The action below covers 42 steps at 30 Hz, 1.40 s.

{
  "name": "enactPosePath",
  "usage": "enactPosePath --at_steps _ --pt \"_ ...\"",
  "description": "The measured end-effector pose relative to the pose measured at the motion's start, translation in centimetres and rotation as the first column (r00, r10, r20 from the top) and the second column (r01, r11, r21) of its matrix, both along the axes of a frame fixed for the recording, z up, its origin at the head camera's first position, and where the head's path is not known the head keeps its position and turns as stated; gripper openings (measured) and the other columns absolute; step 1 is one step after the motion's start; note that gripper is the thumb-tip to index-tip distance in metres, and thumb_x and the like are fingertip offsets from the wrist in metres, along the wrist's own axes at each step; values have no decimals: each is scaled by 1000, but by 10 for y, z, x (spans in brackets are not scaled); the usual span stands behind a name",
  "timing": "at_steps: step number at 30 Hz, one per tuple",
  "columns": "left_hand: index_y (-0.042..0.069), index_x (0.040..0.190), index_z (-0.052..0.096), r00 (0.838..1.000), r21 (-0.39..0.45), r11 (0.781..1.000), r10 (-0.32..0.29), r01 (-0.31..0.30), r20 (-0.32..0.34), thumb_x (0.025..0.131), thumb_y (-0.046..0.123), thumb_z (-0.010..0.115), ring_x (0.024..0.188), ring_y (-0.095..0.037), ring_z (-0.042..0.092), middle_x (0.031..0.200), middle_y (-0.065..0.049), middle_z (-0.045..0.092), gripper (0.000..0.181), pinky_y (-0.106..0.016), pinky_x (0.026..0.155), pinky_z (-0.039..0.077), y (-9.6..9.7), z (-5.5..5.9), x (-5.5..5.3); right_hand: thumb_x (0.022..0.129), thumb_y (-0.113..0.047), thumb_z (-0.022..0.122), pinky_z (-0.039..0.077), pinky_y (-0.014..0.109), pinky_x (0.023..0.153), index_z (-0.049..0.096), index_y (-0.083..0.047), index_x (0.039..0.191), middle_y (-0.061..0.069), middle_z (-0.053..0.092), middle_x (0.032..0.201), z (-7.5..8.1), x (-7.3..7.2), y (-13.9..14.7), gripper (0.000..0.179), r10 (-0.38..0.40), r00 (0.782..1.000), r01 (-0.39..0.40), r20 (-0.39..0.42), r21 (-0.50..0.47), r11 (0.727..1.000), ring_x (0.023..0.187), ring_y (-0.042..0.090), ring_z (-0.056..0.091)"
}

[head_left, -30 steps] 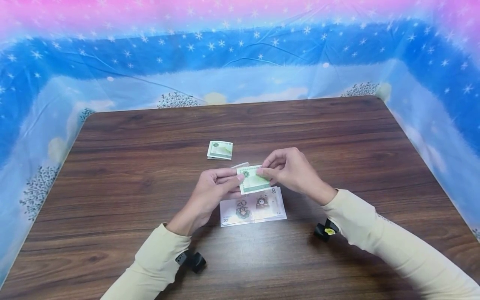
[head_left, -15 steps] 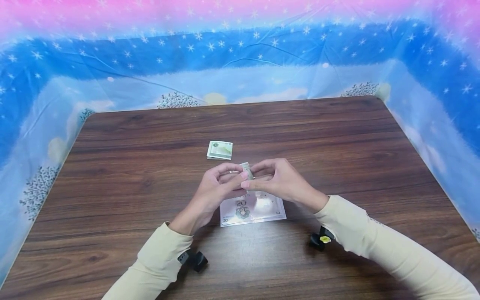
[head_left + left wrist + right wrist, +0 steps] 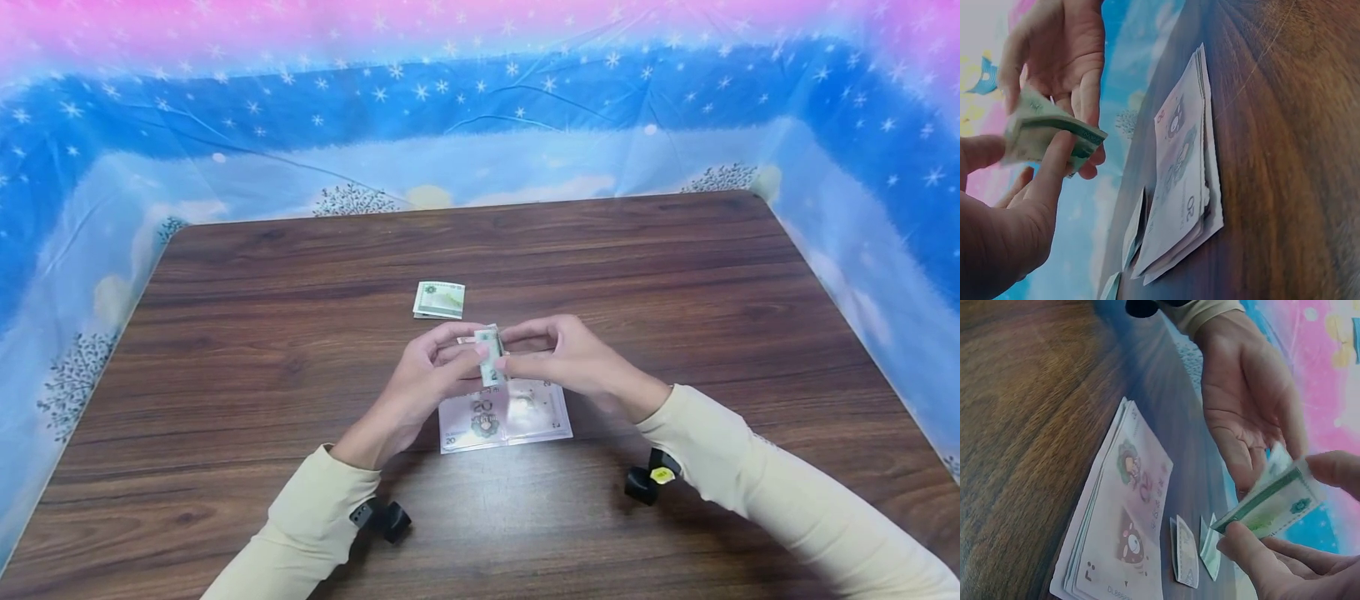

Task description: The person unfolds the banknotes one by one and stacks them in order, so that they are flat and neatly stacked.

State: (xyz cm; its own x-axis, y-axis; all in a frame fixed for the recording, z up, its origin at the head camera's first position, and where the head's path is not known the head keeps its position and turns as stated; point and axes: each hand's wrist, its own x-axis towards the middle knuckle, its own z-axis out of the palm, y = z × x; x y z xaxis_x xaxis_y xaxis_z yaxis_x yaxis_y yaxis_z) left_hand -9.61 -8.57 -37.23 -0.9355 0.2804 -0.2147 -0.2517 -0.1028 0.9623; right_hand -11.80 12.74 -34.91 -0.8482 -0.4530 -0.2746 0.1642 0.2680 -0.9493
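Both hands pinch a green play banknote (image 3: 490,377) between thumbs and fingertips, above the table. It is folded to a narrow strip in the head view; in the right wrist view the note (image 3: 1282,500) shows layers standing apart in a V. My left hand (image 3: 420,379) grips the left edge and my right hand (image 3: 573,362) the right edge, thumbs facing the camera. Just below lies a stack of pinkish 20 notes (image 3: 468,429), partly overlapped by the hands. Behind it a folded green note (image 3: 438,300) rests on the table.
Another folded note (image 3: 1186,553) lies between the stack and the far green one, mostly hidden by the hands in the head view. The dark wooden table (image 3: 262,333) is enclosed by a snowflake-patterned cloth (image 3: 450,92). Black cameras hang at both wrists.
The note in the hands went from a broad, flat face to a narrow folded strip. The right hand came lower and nearer the left. The notes on the table have stayed put.
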Motion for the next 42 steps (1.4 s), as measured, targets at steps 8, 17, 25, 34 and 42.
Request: enactPosePath --at_steps 8,17,25,34,42 --pt "-2 135 58 999 -55 998 40 -41 -19 98 -3 57 97 -23 72 123 -22 68 37 -38 84 61 -2 4 1 91 -4 62 55 33 86 56 10 132 22 69 119 4 0 3 44 -66 996 67 57 -17 998 96 21 69" --pt "0 129 64 994 -165 981 99 -105 -48 96 -2 62 83 -17 72 111 -20 72 33 -27 68 60 -8 5 3 91 6 64 59 29 77 64 11 119 20 75 102 2 0 6 28 -141 990 141 -5 16 990 86 19 73" --pt "-1 124 66 991 -117 984 132 -133 -10 94 -5 65 86 -19 73 107 -17 74 31 -31 78 61 -11 0 3 93 7 62 59 34 87 60 12 125 20 72 112 -3 0 10 32 -153 982 160 113 -59 985 94 19 72" --pt "3 120 69 992 -223 967 121 -126 -36 90 0 72 85 -20 73 105 -14 75 31 -34 77 61 -19 1 1 91 -1 71 60 31 80 63 9 121 16 75 101 -9 -2 17 32 -147 987 148 59 -12 989 87 19 72" --pt "11 110 77 967 -542 836 -58 -89 -248 87 8 79 86 -19 69 96 -9 75 23 -33 73 58 -30 2 2 84 -2 80 61 35 69 70 5 107 11 71 87 -13 -2 26 26 -87 982 115 -165 172 978 75 18 67"
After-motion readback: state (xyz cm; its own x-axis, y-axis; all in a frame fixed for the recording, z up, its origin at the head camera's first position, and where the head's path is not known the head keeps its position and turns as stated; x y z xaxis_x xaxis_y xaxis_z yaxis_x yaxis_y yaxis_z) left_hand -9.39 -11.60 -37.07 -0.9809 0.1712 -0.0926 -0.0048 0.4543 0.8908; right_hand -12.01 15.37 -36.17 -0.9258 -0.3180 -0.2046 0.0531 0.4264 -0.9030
